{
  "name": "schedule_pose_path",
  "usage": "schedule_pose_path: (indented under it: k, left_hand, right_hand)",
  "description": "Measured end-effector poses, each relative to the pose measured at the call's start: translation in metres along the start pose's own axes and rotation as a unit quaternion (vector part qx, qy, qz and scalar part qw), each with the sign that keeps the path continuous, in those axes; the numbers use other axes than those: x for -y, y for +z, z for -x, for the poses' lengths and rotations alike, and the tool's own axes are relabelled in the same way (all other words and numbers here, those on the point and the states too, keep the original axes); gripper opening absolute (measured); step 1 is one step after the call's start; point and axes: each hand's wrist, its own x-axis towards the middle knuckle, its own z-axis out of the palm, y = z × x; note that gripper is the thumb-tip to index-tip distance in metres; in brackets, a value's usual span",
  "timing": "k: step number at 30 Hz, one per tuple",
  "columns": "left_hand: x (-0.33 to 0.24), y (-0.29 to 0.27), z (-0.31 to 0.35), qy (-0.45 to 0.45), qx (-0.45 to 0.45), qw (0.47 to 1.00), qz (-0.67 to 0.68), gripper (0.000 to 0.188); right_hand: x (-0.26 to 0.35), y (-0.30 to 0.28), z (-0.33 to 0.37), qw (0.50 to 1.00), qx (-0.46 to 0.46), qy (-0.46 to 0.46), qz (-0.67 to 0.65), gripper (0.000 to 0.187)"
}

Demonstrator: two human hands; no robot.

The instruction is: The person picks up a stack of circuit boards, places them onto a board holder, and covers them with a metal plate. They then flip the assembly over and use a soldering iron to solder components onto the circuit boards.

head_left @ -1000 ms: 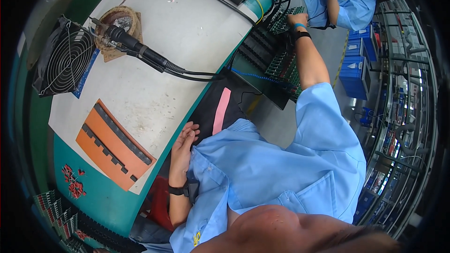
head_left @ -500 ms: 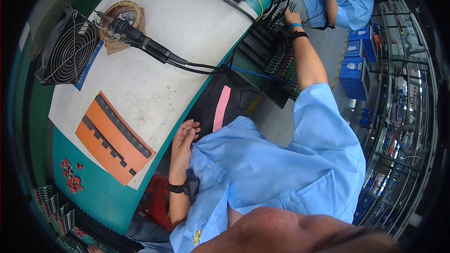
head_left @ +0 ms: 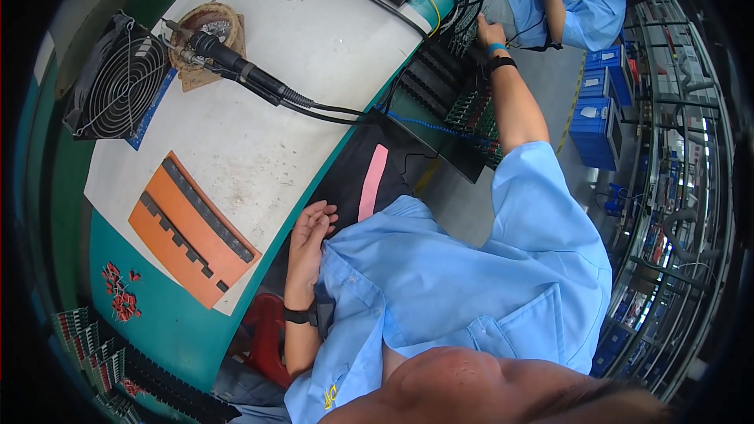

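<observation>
My left hand rests palm up by the table edge, beside my lap, its fingers loosely bent, apart and holding nothing. A pink strip lies on dark cloth near it. My right arm stretches far out to the right, past the table. At its end my right hand has curled fingers at a rack of green circuit boards; what they grip is too small to make out. On the table, left of both hands, lies an orange board with black notched strips.
A black-handled soldering iron lies across a crusted brown dish, its cable crossing the table. A fan stands at the left. Small red parts lie nearer. More board racks sit beside the table. A co-worker sits far right.
My right hand shifts very slightly at the rack. My left hand keeps its pose, and the table things appear nudged a little by a small shift of the view.
</observation>
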Motion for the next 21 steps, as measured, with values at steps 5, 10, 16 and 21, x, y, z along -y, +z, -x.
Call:
schedule_pose_path:
  k: [5, 10, 16, 21]
  left_hand:
    - [-0.001, 0.001, 0.000, 0.002, 0.000, 1.000, 0.000, 0.031]
    - [0.003, -0.003, 0.000, 0.001, 0.009, 1.000, 0.005, 0.033]
    - [0.001, -0.001, 0.001, 0.003, 0.007, 1.000, 0.007, 0.032]
    - [0.001, 0.001, 0.003, 0.005, 0.007, 1.000, 0.009, 0.032]
  right_hand:
    - [-0.002, -0.005, -0.002, 1.000, -0.020, 0.011, -0.001, 0.075]
    - [0.000, -0.013, 0.006, 0.997, -0.069, 0.015, 0.032, 0.066]
    - [-0.004, -0.022, 0.009, 0.996, -0.077, 0.028, 0.030, 0.065]
    - [-0.010, -0.028, 0.006, 0.997, -0.068, 0.024, 0.033, 0.069]
